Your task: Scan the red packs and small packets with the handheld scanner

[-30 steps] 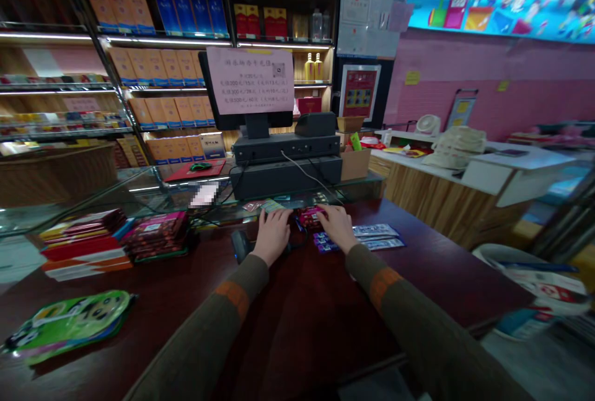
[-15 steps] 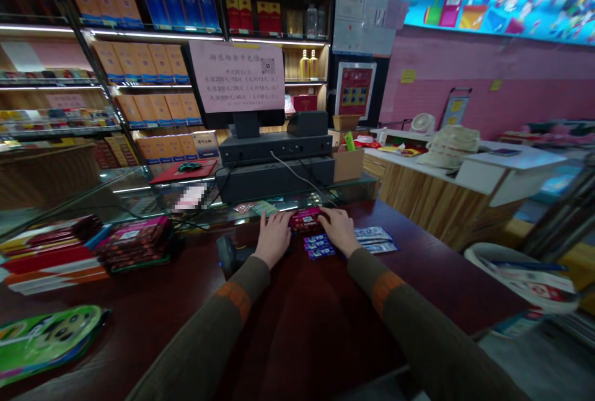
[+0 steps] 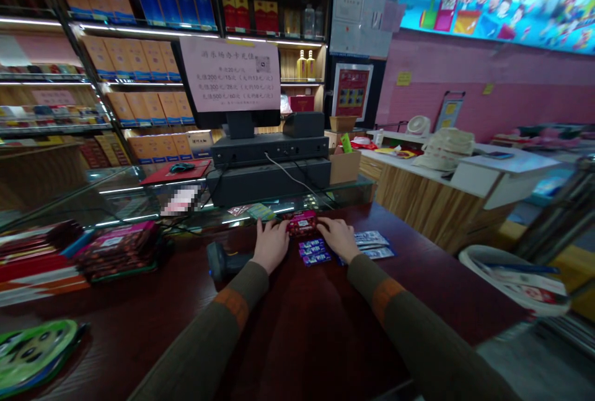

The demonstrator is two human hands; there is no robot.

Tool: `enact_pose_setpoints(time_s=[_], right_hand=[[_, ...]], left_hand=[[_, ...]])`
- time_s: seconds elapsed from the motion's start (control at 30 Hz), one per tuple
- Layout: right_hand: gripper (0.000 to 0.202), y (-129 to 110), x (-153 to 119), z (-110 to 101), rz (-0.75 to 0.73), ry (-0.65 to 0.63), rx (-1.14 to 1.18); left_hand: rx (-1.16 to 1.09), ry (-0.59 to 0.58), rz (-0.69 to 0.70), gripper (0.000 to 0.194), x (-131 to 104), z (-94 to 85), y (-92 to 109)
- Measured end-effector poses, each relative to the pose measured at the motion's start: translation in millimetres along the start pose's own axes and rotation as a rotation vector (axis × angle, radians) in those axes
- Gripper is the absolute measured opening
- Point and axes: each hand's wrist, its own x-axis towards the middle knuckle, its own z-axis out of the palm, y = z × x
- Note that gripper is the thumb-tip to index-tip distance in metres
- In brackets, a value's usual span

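- The left hand (image 3: 272, 243) lies palm down over the dark wooden counter (image 3: 297, 339), fingers partly spread, their tips at the left end of a dark red and magenta packet (image 3: 303, 223); whether they pinch it cannot be told.
- The right hand (image 3: 338, 237) is bent, fingertips at the packet's right end; its grip cannot be made out either.
- The packet sits between the two hands, near the counter's far edge, its pale label facing up.
- Small purple sachets (image 3: 315, 251) lie on the near side of the packet, between the hands.
- Long blue-and-white sachets (image 3: 374, 245) lie just right of the right hand, partly hidden by it.
- A black barcode scanner (image 3: 225, 261) rests left of the left hand, its handle reaching toward the wrist.
- Farther left stands a stack of similar magenta-topped packets (image 3: 118, 249), beside a pile of red and orange boxes (image 3: 39, 271).
- A green panda-face pack (image 3: 37, 351) lies at the near left, cut off by the picture's edge.
- Beyond the packet, a monitor (image 3: 193, 103) bearing a pink paper sign (image 3: 230, 75) stands above a dark cash drawer (image 3: 269, 181).
- A cardboard box (image 3: 344, 167) stands just right of the drawer.
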Motion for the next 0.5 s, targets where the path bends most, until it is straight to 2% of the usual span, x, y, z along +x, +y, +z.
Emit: enact_pose_setpoints(time_s=[0.2, 0.37, 0.5], right_hand=[[0.035, 3.9, 0.3, 3.0, -0.056, -0.024, 0.013], [0.038, 7.8, 1.8, 6.9, -0.099, -0.016, 0.017], [0.053, 8.5, 3.3, 7.9, -0.079, -0.02, 0.02]], left_hand=[[-0.046, -0.018, 0.018, 0.037, 1.6, 3.1, 0.0], [-0.158, -0.064, -0.106, 0.039, 6.9, 3.5, 2.4], [-0.259, -0.125, -0.179, 0.045, 11.0, 4.9, 2.3]])
